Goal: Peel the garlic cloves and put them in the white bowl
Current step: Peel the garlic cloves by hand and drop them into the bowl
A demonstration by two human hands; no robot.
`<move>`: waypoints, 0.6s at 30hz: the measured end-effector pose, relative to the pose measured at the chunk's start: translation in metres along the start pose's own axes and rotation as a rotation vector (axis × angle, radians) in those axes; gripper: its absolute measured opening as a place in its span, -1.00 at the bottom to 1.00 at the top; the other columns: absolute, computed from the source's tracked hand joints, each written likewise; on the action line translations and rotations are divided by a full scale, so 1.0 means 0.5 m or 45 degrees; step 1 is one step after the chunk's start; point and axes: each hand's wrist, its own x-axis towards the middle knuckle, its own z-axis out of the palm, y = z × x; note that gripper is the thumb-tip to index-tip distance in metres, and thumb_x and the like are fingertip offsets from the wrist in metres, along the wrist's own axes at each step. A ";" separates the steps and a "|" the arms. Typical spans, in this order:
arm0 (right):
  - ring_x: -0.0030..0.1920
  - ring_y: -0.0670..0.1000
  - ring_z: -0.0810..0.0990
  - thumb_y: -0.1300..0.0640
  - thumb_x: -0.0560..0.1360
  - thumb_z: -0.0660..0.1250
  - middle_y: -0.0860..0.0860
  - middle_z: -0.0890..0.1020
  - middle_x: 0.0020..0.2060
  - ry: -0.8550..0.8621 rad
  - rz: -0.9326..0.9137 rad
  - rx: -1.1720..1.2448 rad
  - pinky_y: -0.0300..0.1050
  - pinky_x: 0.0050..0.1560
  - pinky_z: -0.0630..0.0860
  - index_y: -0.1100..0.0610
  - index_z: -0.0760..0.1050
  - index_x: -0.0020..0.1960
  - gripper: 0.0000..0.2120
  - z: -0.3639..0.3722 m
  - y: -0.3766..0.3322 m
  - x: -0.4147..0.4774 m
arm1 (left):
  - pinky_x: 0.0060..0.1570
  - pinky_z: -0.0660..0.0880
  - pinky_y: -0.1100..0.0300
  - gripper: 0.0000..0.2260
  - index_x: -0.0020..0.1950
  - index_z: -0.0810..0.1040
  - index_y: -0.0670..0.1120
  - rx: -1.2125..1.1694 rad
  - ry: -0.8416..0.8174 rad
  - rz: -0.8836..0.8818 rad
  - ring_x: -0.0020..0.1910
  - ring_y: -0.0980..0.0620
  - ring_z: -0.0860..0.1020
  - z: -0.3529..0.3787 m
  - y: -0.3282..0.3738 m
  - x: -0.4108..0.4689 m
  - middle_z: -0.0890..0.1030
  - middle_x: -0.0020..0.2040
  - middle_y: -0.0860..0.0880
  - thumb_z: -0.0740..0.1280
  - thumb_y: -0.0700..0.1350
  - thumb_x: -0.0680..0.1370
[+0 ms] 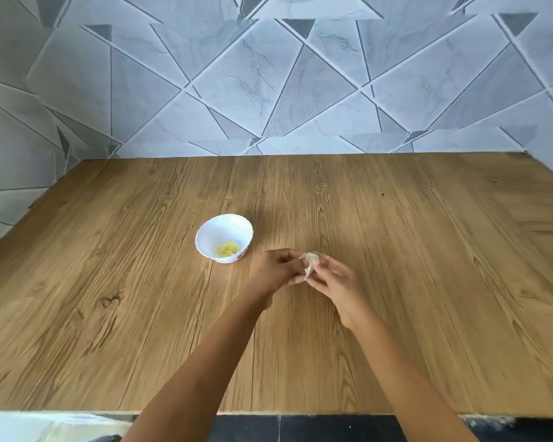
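Over the middle of a brown wood-grain table (pixel 428 250), a person's left hand (pixel 276 270) and right hand (pixel 337 283) meet around a single pale garlic clove in papery skin (pixel 309 263). They hold it clear of the surface, apparently so the husk can be worked loose from both sides. Both sets of fingers (pixel 331 265) are curled in and pinch the clove between them. Loose skin flares at its top and bottom, though blur hides which fingertips have the peel.

At about ten o'clock from the hands, near the left one but not touching it, stands a small white scalloped bowl with a patterned foot (pixel 216 229). It looks close enough for a short drop once the clove is bare. A few yellowish peeled cloves (pixel 227 249) lie in its bottom, suggesting the job is under way rather than starting. At twelve o'clock, grey marble-look tiles cut into triangles (pixel 269 90) line the wall.
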 end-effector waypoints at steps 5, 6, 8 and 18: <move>-0.07 -0.09 0.67 0.17 0.49 0.36 0.01 0.69 -0.10 0.036 0.026 0.011 -0.30 -0.13 0.57 0.14 0.62 0.02 -0.87 0.020 -0.001 0.021 | -0.05 0.57 0.07 -0.80 -0.05 0.61 -0.34 0.167 0.110 0.095 -0.24 -0.03 0.59 -0.013 -0.005 -0.002 0.64 -0.19 -0.28 0.38 -0.18 0.52; -0.10 -0.09 0.67 0.18 0.49 0.36 0.01 0.69 -0.13 0.041 0.034 0.012 -0.31 -0.15 0.57 0.14 0.62 0.00 -0.88 0.023 -0.003 0.022 | -0.08 0.56 0.08 -0.81 -0.06 0.61 -0.34 0.190 0.135 0.112 -0.26 -0.02 0.59 -0.013 -0.007 -0.003 0.64 -0.20 -0.28 0.39 -0.19 0.52; -0.17 -0.08 0.67 0.21 0.51 0.33 -0.03 0.69 -0.20 0.046 0.016 -0.014 -0.34 -0.21 0.55 0.11 0.61 -0.07 -0.91 0.031 -0.002 0.022 | -0.17 0.55 0.16 -0.82 -0.07 0.62 -0.33 0.273 0.192 0.151 -0.28 0.00 0.60 -0.009 -0.009 -0.006 0.65 -0.18 -0.28 0.40 -0.19 0.51; -0.36 -0.12 0.65 0.30 0.56 0.25 -0.05 0.65 -0.29 0.021 0.073 -0.079 -0.31 -0.24 0.58 0.13 0.57 -0.14 -0.82 0.042 -0.010 0.019 | -0.21 0.58 -0.06 -0.90 -0.29 0.62 -0.10 0.448 0.373 0.260 -0.35 -0.10 0.60 0.001 -0.022 -0.011 0.65 -0.32 -0.16 0.43 -0.24 0.43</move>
